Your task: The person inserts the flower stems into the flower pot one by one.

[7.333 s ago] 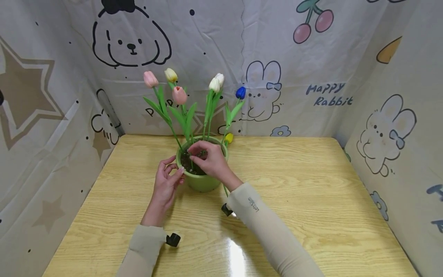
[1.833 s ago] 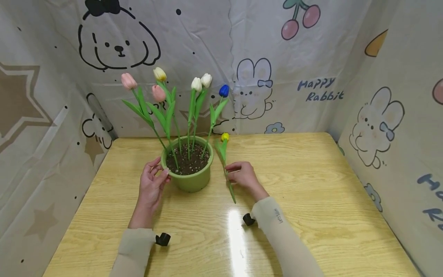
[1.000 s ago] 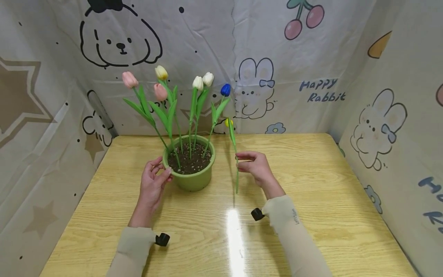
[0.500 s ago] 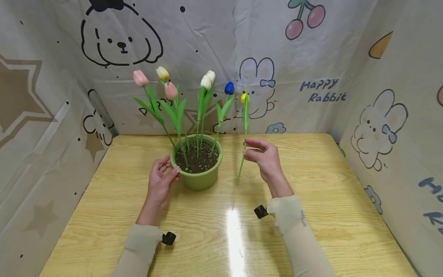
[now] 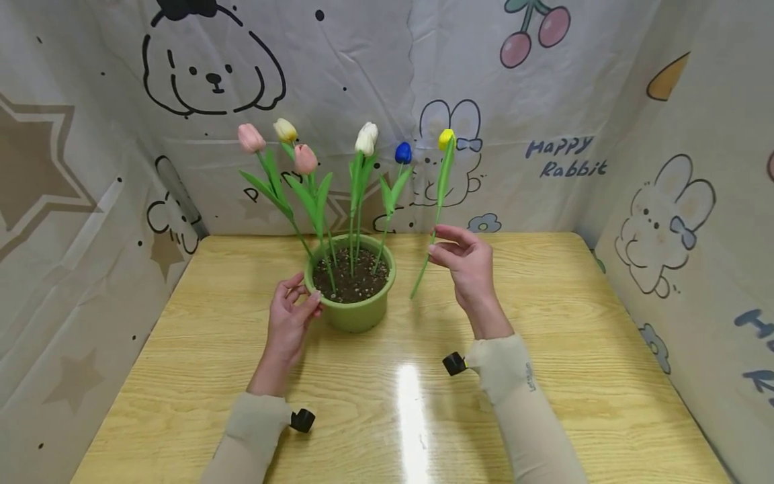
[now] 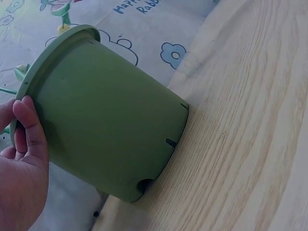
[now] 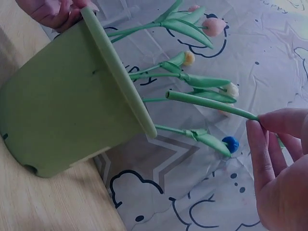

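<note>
My right hand (image 5: 471, 269) pinches the stem of a yellow tulip (image 5: 447, 140) between thumb and fingers. The flower stands nearly upright, right of the pot and above the table, its bare stem end slanting down toward the pot. In the right wrist view that cut stem (image 7: 207, 103) points at the pot's rim. My left hand (image 5: 289, 323) grips the rim of the green flowerpot (image 5: 357, 317), thumb over the edge; the left wrist view shows the fingers (image 6: 31, 125) under the lip. Dark soil (image 5: 357, 286) fills the pot, with pink, pale yellow, white and blue tulips (image 5: 403, 153) planted in it.
The pot stands on a wood-grain table (image 5: 520, 296) toward its back. A printed cloth (image 5: 338, 74) hangs close behind and along both sides. Black wrist cameras (image 5: 454, 364) stick out from the sleeves. A bright light reflection lies on the table in front of the pot.
My right hand left the soil, took the yellow tulip from the table beside the pot and raised it upright. Lately the pot shifted slightly right with my left hand still on its rim.
</note>
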Available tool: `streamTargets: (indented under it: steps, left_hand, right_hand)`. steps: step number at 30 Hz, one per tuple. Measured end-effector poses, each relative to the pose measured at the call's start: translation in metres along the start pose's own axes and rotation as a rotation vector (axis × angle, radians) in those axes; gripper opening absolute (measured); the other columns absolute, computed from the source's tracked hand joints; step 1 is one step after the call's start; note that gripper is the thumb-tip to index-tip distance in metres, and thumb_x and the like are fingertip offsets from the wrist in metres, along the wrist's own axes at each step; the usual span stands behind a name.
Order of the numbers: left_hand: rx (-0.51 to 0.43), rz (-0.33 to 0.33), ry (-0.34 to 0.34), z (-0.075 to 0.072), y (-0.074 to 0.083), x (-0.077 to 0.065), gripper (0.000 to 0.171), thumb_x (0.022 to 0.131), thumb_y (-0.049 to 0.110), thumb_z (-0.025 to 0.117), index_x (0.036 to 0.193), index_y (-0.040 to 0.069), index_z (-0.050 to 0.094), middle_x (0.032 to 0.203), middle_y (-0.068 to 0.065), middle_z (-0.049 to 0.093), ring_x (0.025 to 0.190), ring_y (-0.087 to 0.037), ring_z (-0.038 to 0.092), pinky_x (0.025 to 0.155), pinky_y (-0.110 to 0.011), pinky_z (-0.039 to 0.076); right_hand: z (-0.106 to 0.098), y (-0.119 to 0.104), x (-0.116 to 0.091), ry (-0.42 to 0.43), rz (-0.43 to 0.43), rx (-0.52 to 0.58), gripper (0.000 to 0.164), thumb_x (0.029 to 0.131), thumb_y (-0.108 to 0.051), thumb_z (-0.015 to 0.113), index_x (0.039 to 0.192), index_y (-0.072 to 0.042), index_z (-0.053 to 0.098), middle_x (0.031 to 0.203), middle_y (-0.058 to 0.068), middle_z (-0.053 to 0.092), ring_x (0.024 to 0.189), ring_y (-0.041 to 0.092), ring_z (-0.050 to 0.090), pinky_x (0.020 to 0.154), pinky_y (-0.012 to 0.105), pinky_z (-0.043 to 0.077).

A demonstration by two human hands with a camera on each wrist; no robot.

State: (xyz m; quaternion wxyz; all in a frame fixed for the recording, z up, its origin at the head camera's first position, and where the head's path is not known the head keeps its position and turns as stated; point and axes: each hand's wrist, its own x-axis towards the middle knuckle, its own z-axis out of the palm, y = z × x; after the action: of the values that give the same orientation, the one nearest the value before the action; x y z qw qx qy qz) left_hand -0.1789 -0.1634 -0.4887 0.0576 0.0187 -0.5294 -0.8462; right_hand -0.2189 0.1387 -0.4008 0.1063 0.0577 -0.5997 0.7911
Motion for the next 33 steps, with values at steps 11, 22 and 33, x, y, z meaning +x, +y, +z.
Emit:
streamTargets:
  steps: [11,22,33]
  left_hand:
    - [-0.021,0.031,0.006,0.002,-0.003,-0.001,0.048,0.098,-0.013,0.058,0.139,0.006,0.042,0.102,-0.003,0.057,0.066,-0.008,0.064,0.06,-0.015,0.055]
    - [-0.009,0.036,-0.001,0.002,-0.005,0.0,0.046,0.099,-0.011,0.058,0.138,0.01,0.044,0.105,-0.002,0.056,0.066,-0.008,0.063,0.059,-0.015,0.054]
    - [-0.014,0.047,-0.011,0.0,-0.007,0.001,0.046,0.099,-0.012,0.057,0.137,0.01,0.043,0.104,-0.002,0.056,0.066,-0.008,0.063,0.059,-0.015,0.054]
  right_hand:
    - [0.016,0.0,0.0,-0.051,-0.079,0.005,0.035,0.086,0.019,0.07,0.119,0.019,0.063,0.099,-0.005,0.077,0.08,0.011,0.068,0.071,0.025,0.064]
    - [0.03,-0.002,0.001,-0.044,-0.093,0.001,0.039,0.083,0.021,0.071,0.121,0.017,0.063,0.101,-0.003,0.075,0.084,0.013,0.067,0.073,0.027,0.065]
    - [0.039,0.002,0.002,-0.046,-0.095,-0.016,0.036,0.082,0.02,0.072,0.117,0.015,0.065,0.099,-0.003,0.076,0.084,0.012,0.069,0.071,0.027,0.065]
